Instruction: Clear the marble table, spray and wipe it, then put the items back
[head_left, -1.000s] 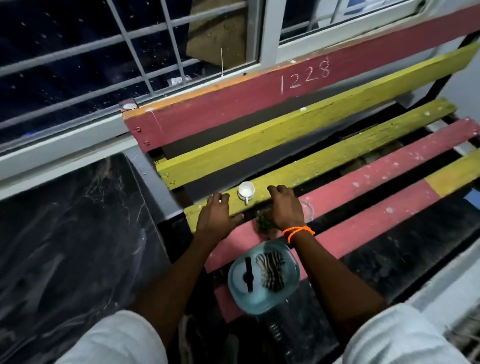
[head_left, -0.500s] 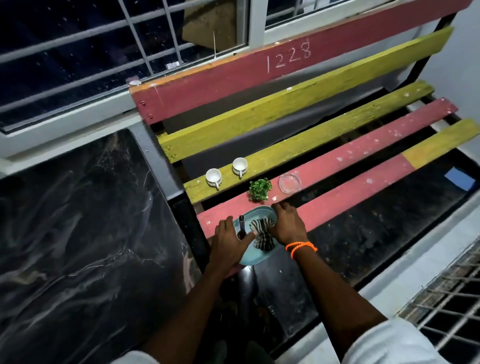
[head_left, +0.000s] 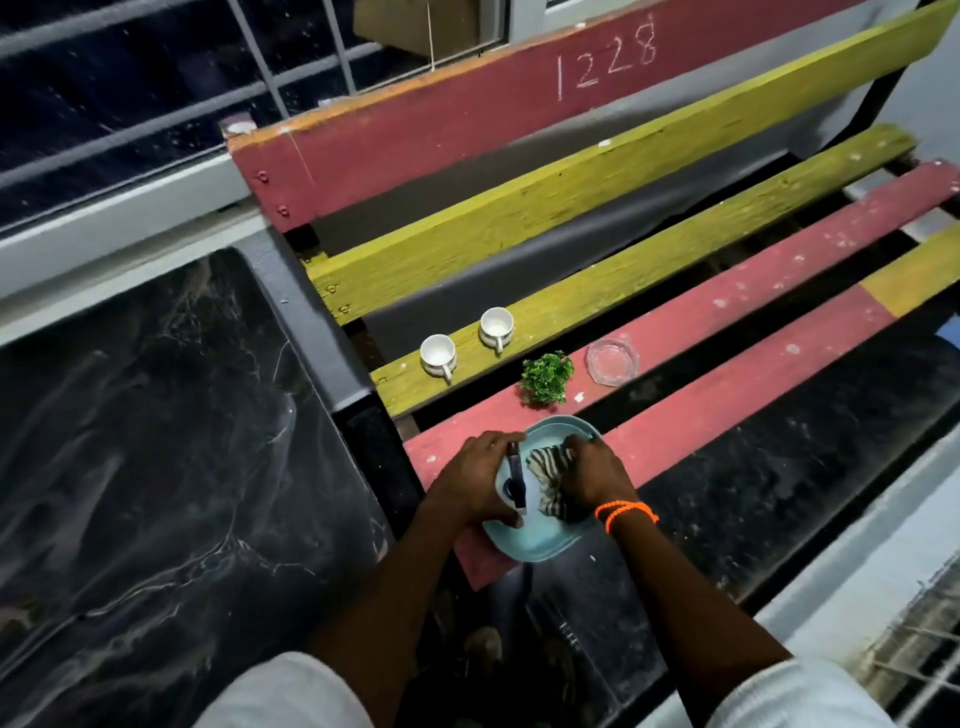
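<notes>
Resting on the slatted desk (head_left: 675, 332): blue plate (head_left: 540, 540) carrying striped cloth (head_left: 551, 465) and dark tool (head_left: 516, 480); both hands curled on its rim, left (head_left: 480, 480), right (head_left: 597, 475). Beyond: two cups (head_left: 439, 353), plant (head_left: 545, 376), glass ashtray (head_left: 611, 361). Marble table (head_left: 156, 441) alongside, left.

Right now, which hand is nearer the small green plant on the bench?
Right. The right hand rests on the striped cloth in the blue tray, just below the green plant. The left hand grips the tray's left edge, farther down-left.
</notes>
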